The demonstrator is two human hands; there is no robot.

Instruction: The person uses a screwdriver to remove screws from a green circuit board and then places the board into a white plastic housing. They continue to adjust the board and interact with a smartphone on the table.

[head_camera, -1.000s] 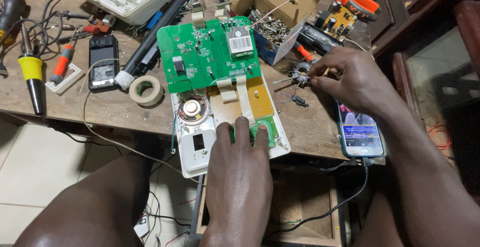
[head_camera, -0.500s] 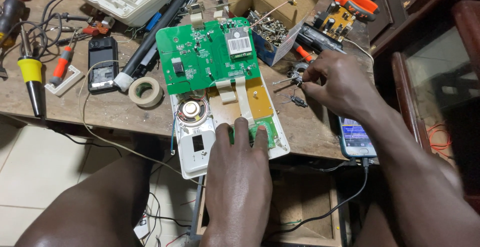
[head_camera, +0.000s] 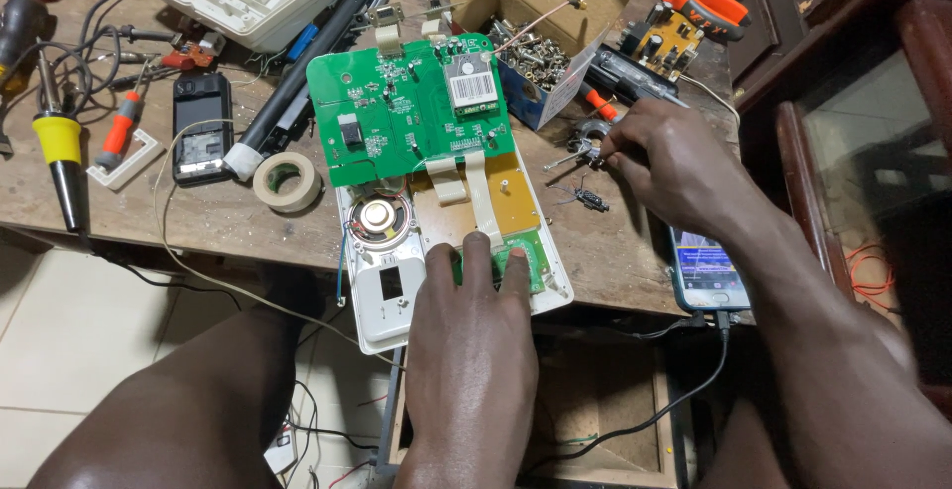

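- My left hand (head_camera: 471,350) lies flat, fingers spread, pinning the white device shell (head_camera: 382,305) at the desk (head_camera: 218,221) edge.
- My right hand (head_camera: 674,162) pinches small screws (head_camera: 585,147) beside the cardboard box (head_camera: 555,13).
- The green circuit board (head_camera: 407,112) sits hinged over the shell.
- I'd judge steady downward pressure matters, lifting 1 screw at a time.

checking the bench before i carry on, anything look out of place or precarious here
Yes: the opened white device casing juts past the wooden table edge, held only by the left hand. The smartphone also overhangs that edge. The right hand rests among loose small metal parts.
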